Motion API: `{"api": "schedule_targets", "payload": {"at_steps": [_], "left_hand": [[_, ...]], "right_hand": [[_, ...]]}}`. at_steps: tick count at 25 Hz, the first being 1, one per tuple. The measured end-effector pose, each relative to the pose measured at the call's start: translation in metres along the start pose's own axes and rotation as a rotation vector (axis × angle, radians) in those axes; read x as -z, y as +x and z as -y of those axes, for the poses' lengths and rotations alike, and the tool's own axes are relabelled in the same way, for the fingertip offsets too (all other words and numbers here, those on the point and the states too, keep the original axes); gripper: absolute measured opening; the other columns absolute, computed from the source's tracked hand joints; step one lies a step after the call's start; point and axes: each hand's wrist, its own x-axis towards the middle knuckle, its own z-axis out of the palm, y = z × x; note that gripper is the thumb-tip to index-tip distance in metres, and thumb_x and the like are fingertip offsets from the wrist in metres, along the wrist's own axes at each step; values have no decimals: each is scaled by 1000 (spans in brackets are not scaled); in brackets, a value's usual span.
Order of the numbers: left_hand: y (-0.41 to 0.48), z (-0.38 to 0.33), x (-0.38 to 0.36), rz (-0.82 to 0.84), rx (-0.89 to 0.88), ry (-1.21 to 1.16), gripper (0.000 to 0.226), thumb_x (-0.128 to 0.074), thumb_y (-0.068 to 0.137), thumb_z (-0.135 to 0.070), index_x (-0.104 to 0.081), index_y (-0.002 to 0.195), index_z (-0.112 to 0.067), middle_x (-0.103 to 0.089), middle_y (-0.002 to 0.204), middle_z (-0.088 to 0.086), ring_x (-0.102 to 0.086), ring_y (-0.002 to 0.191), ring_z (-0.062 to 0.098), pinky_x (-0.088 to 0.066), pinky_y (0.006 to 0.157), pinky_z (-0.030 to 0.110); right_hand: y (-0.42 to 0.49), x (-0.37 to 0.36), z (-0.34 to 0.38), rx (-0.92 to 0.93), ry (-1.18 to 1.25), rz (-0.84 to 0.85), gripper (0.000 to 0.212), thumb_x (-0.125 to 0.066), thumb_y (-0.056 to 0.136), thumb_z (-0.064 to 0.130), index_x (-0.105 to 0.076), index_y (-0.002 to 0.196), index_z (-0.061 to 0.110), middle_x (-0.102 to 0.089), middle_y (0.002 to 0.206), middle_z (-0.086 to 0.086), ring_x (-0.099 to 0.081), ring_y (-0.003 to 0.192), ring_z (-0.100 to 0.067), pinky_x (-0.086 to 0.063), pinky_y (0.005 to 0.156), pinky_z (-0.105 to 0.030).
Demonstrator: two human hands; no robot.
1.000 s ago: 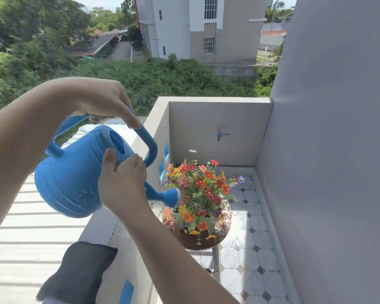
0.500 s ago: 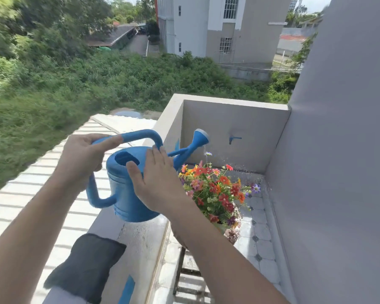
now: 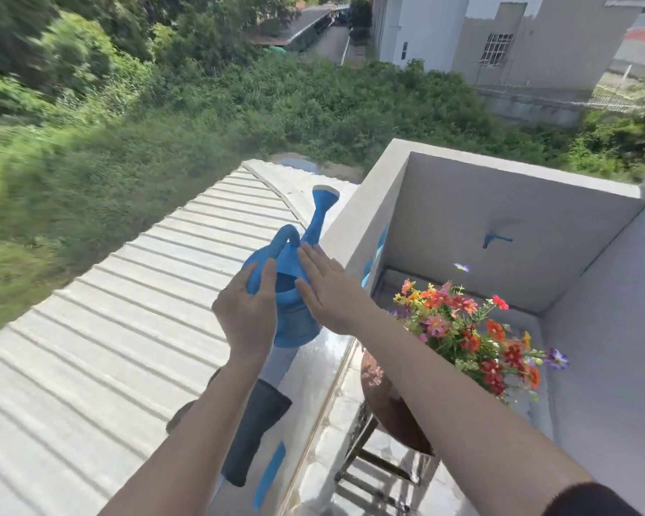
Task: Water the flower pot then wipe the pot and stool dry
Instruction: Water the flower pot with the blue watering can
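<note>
Blue watering can (image 3: 295, 314) upright on the wet ledge (image 3: 313, 370), spout pointing away. L hand (image 3: 246, 314) grips its handle side w/ curled fingers; R hand (image 3: 324, 292) lies flat on its right side, fingers straight. Flower pot (image 3: 388, 404) on stool (image 3: 358, 441), just right of ledge. Dark cloth (image 3: 254, 433) on ledge near the can.

I wore a dark sleeve (image 3: 589, 502), its edge well up the bare arm from my right hand (image 3: 328, 296).
</note>
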Motion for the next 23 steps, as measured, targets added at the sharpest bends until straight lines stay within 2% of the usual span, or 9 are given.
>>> {"api": "schedule_targets", "payload": {"at_steps": [2,4,6,9,12,14,17,21,23], "left_hand": [[5,12,-8,-10,13,5,36,-62,89,-28,-59,65,0,-36,49,3,-40,45,8,-31,52,18],[13,25,-16,19,20,27,37,-63,88,-28,-56,62,-3,-32,46,-4,-36,44,9,-29,52,20],[22,38,-20,71,37,34,36,-63,88,-29,-58,62,-4,-37,45,-5,-36,44,8,-30,52,22],[25,53,-22,162,33,38,29,-63,87,-29,-64,66,-8,-54,54,12,-43,54,11,-38,56,30],[26,60,-20,211,53,29,23,-63,86,-29,-72,79,-9,-67,69,14,-55,63,21,-48,65,36],[32,61,-17,240,71,23,20,-63,85,-31,-73,80,-14,-70,71,6,-61,69,21,-50,70,39],[38,60,-15,281,69,15,7,-65,84,-31,-71,80,-32,-69,68,-19,-62,70,5,-51,72,29],[35,57,-17,325,40,51,8,-62,87,-35,-69,88,-30,-69,79,-14,-62,78,5,-49,75,24],[35,50,-12,387,40,88,26,-53,89,-45,-67,102,-28,-67,95,-12,-60,92,5,-43,81,19]], "right_hand": [[12,-8,-11,26,-25,50,56,-20,101,36,-5,149,10,-1,159,-5,2,145,-16,-6,118,-36],[19,-16,-21,19,-34,85,57,-19,101,37,-4,149,10,0,159,-5,3,145,-16,-6,119,-36],[21,-27,-28,-6,-31,95,58,-19,101,38,-4,148,9,0,159,-6,3,145,-17,-6,119,-36],[13,-42,-31,-61,-3,74,59,-20,100,39,-3,148,9,0,159,-7,3,145,-18,-2,119,-34],[7,-52,-28,-108,32,20,58,-21,101,37,-4,148,9,1,159,-6,5,145,-19,5,114,-29],[6,-56,-23,-140,54,-28,57,-21,101,36,-4,148,9,2,159,-7,6,145,-19,7,112,-27],[6,-61,-18,-186,78,-70,57,-20,101,35,-5,149,9,3,159,-6,7,145,-19,8,112,-28],[4,-59,-21,-209,63,-64,58,-19,100,37,-3,149,9,4,159,-6,7,145,-19,5,115,-31],[2,-54,-22,-213,49,-53,60,-19,100,38,1,148,9,6,159,-6,8,145,-19,5,115,-32]]}}
